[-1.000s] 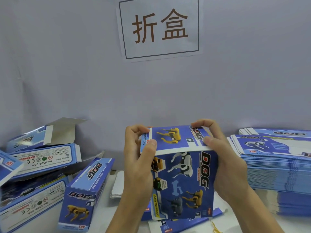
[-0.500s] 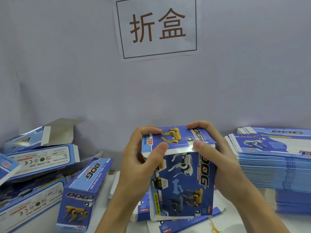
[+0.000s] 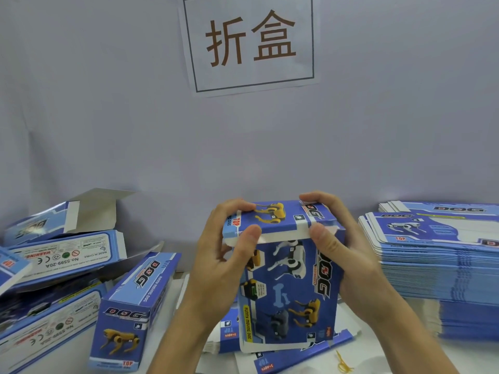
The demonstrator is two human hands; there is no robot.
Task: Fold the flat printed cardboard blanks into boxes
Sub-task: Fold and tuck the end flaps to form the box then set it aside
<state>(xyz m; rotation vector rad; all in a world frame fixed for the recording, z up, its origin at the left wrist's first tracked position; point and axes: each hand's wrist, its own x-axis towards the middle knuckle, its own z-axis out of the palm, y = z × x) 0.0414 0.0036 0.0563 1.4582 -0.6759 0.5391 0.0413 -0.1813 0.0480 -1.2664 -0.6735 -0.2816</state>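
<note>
Hands, left [image 3: 221, 263] and right [image 3: 348, 255], grip the upright box [image 3: 289, 292], thumbs pressing its top flap.

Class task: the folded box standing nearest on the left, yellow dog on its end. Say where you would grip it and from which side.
Grip the folded box across its long side walls, coming from above: its printed top panel faces up and neighbours crowd its left.

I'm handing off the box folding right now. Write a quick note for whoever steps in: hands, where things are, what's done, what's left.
Left hand and right hand both grip the box in progress, held upright, thumbs pressing the top flap down; it is not yet tucked.
Folded boxes lie piled at left.
The stack of flat blanks sits at right, still tall.
Left: tuck this flap, set the box aside, continue through the stack.
</note>
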